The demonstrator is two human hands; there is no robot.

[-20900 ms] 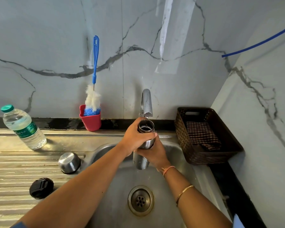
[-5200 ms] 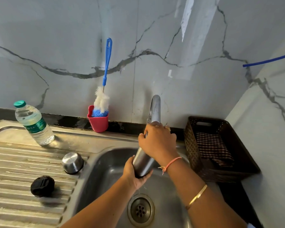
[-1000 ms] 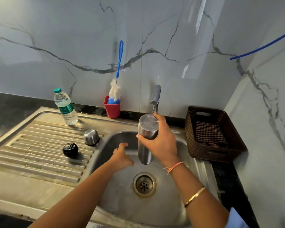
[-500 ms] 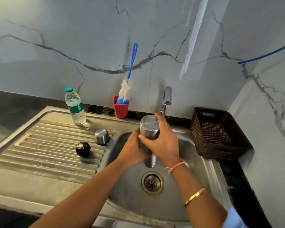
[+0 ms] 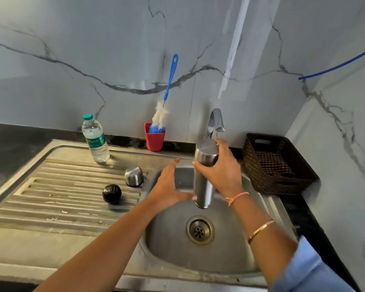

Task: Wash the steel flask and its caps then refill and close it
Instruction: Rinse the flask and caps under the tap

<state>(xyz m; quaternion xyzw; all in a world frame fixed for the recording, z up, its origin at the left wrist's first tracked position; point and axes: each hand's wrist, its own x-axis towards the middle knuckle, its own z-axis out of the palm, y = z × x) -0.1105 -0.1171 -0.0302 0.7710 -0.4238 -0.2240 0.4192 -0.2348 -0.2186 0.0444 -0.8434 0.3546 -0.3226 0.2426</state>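
Note:
The steel flask (image 5: pixel 203 184) hangs upside down over the sink basin (image 5: pixel 169 245), its flat base up and its mouth pointing at the drain. My right hand (image 5: pixel 221 169) grips its upper part. My left hand (image 5: pixel 169 186) is spread flat just left of the flask, with its thumb touching the lower body. On the ribbed draining board (image 5: pixel 51 199) lie the steel cap (image 5: pixel 133 176), upside down, and the black inner cap (image 5: pixel 112 193).
The tap (image 5: pixel 215 122) stands behind the flask; I see no water running. A plastic water bottle (image 5: pixel 94 139) and a red cup (image 5: pixel 154 138) with a blue bottle brush (image 5: pixel 169 81) stand at the back. A wicker basket (image 5: pixel 282 184) with a checked cloth sits at the right.
Earlier the flask stood mouth up under the tap. Half a second ago my left hand wrapped the inverted flask; now it has let go and spread beside it.

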